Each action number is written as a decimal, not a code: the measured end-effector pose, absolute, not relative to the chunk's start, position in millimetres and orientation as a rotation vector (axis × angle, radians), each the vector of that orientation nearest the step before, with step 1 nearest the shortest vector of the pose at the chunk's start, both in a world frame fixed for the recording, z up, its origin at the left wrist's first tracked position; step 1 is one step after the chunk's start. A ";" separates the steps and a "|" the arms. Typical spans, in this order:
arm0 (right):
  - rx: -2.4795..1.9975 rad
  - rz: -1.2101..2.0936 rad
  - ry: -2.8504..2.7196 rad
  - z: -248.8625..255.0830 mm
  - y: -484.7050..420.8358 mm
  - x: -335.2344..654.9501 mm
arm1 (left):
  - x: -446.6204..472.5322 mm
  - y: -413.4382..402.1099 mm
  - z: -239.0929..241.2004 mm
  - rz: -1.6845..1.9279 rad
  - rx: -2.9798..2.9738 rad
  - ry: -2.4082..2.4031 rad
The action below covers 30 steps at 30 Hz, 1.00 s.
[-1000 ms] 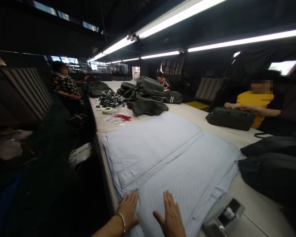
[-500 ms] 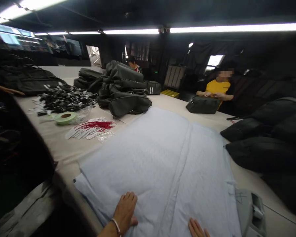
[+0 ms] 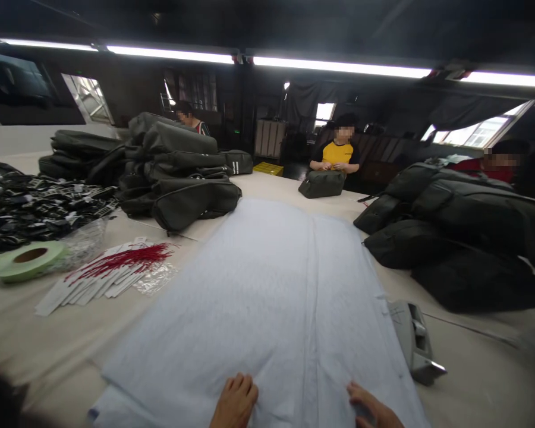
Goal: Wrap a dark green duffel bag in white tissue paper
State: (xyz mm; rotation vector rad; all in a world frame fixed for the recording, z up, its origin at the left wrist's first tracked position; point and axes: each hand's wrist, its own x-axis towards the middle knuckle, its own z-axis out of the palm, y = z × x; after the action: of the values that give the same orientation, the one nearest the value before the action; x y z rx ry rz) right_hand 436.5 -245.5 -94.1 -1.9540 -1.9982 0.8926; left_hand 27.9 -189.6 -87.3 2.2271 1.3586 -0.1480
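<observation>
A stack of pale blue-white fabric sheets [image 3: 267, 297] lies flat on the long table in front of me. My left hand [image 3: 235, 403] rests palm down on its near edge, fingers curled a little. My right hand [image 3: 374, 409] lies on the same edge further right, fingers spread and pointing left. Neither hand holds anything. A grey hand-held tool [image 3: 414, 342] sits on the table just right of the fabric, close to my right hand.
White tags with red strings [image 3: 111, 270], a pale green tape roll [image 3: 29, 259] and a heap of black parts [image 3: 35, 205] lie at left. Dark green bags [image 3: 178, 172] are piled behind, black bags [image 3: 455, 249] at right. Three seated people work at the far side.
My view has swung to the right, so the table's left edge has left the frame. My right hand has slid rightward along the fabric's near edge, away from the left hand.
</observation>
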 end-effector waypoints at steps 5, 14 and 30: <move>-1.903 1.037 -1.870 -38.8 -222.2 393.6 | 24.9 -183.1 -74.7 0.028 2.115 1.387; -1.964 1.553 -1.919 -21.2 -217.5 289.8 | 9.7 -176.1 -65.8 0.148 1.960 1.341; -1.909 1.584 -0.976 -74.0 -243.9 145.5 | -34.1 -171.3 -78.6 0.353 1.529 1.009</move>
State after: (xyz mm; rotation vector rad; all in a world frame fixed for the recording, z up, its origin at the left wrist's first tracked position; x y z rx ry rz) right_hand 145.5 -243.9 -74.0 -1.9085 -0.9756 1.5842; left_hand -34.1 -171.3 -78.6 1.5288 1.0094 0.3535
